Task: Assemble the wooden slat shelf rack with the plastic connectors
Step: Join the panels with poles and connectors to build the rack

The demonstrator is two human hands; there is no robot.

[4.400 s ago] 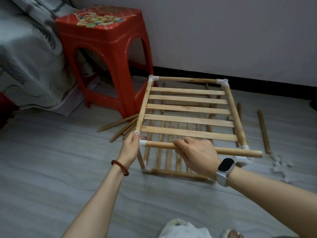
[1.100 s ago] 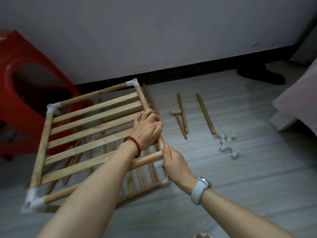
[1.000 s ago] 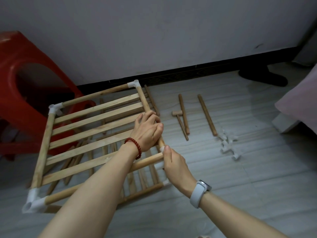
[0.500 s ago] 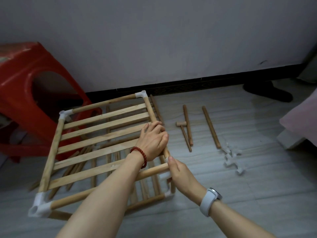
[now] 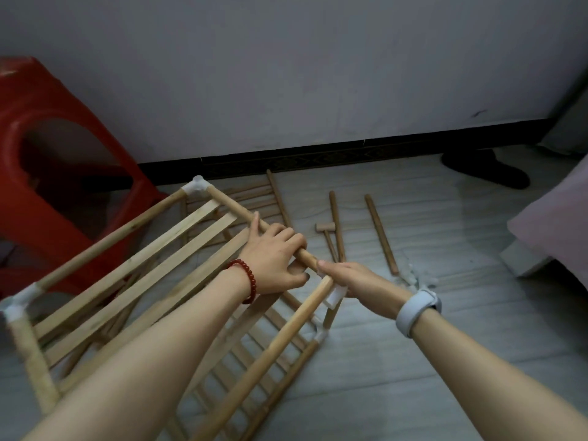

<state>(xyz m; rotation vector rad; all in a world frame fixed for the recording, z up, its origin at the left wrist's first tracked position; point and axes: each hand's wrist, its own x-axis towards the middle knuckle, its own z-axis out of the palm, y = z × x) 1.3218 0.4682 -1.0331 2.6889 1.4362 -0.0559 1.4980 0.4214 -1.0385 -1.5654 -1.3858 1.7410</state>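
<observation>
- The left hand (image 5: 273, 259) reaches across from the left with its fingers curled over the right-side wooden rail (image 5: 235, 208) of the shelf rack (image 5: 133, 281), gripping it near its front end; a red bead bracelet (image 5: 246, 280) sits at that wrist.
- The right hand (image 5: 353, 278) comes in from the right, thumb along the top, closed on the white plastic connector (image 5: 334, 296) at the rack's near right corner (how far the fingers wrap beneath it cannot be seen); a white wristband (image 5: 416, 308) circles that wrist.
- The front rail (image 5: 270, 354) runs from that connector down toward the camera, passing between the two forearms.
- The rack stands tilted on the floor (image 5: 413, 377), its slatted top level raised and a second slatted level visible beneath.
- Two more white connectors mark the rack's far corner (image 5: 197, 186) and its left corner (image 5: 16, 305).
- A red plastic stool (image 5: 47, 173) stands just behind the rack's left side.
- Right of the rack, on the floor, lie a small wooden mallet (image 5: 326, 235), two loose dowels (image 5: 380, 232) and, near them, a few spare white connectors (image 5: 416, 280) (blurred).
- A dark shoe (image 5: 483, 168) lies by the wall, well apart from the rack.
</observation>
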